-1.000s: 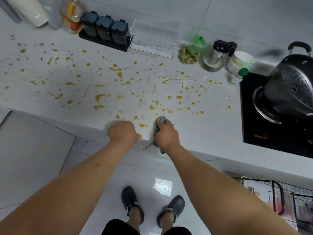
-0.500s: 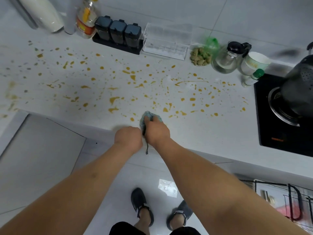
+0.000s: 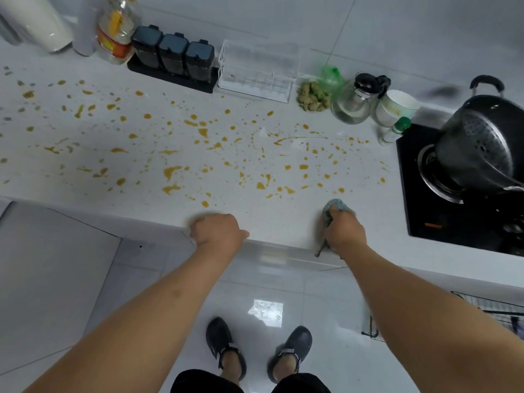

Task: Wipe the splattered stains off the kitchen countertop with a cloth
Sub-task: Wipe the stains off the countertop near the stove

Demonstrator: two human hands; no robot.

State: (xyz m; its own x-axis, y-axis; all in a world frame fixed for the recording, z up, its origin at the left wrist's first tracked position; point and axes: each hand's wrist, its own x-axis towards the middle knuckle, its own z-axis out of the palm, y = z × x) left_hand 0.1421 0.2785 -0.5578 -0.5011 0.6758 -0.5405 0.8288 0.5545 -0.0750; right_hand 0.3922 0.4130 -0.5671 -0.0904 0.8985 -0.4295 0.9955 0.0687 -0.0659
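Head view: right hand, fingers clenched around the cloth, has slid rightward along the countertop front edge, away from the left hand, curled shut and empty. Near strip looks clean; stains beyond remain.

Stains across countertop; jars behind; stove right; hands at front edge.
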